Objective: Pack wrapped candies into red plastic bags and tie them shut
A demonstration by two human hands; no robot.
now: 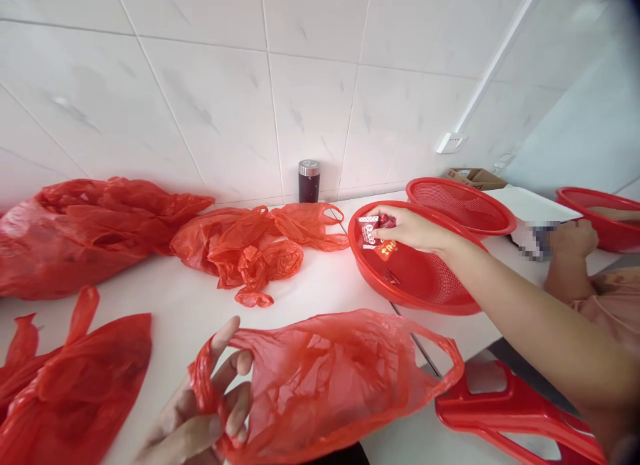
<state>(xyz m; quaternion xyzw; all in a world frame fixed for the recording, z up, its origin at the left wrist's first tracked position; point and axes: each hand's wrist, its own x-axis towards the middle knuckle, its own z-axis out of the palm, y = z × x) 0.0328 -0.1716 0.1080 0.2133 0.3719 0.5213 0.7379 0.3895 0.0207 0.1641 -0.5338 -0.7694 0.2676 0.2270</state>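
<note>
My left hand (207, 392) is closed on one looped handle of a red plastic bag (330, 378), which spreads out across the table front. The bag's other handle stands loose on its right side. My right hand (400, 226) reaches into a red plastic basket (367, 282), its fingers closed on small wrapped packets. A white-and-red packet (369, 233) and a dark red wrapper (386, 220) show at the fingertips. Below them in the basket lies a red packet with yellow lettering (387, 250).
Crumpled red bags (90, 232) lie along the wall, with another red bag (85, 378) at front left. A dark tumbler (309, 182) stands behind. Another red basket (460, 205) and a cardboard box (475, 178) are at back right. A co-worker's hand (573, 238) is at far right, above a red plastic chair (515, 412).
</note>
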